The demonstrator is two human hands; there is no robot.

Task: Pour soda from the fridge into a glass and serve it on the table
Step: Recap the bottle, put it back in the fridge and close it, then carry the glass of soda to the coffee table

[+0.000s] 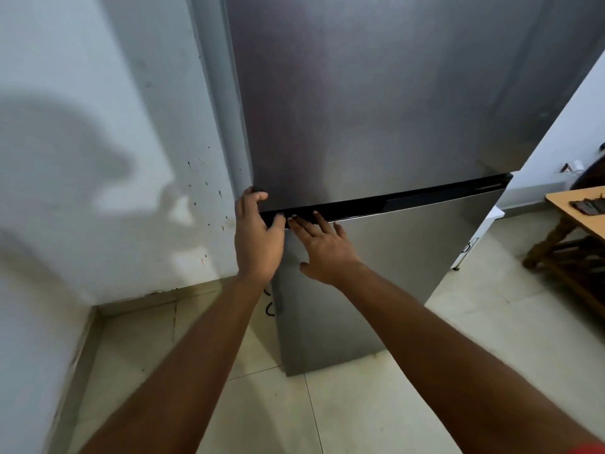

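A tall steel fridge [376,109] fills the middle of the head view, both doors closed. A black gap [409,198] runs between the upper door and the lower door [376,273]. My left hand [257,237] grips the lower left corner of the upper door, thumb on its front and fingers curled into the gap. My right hand [322,247] lies flat on the top of the lower door, fingertips at the gap. No soda bottle or glass is in sight.
A white stained wall [98,158] stands close on the left of the fridge. A wooden table [579,208] with a dark object [589,206] on it is at the right edge. The floor [360,404] is pale tile.
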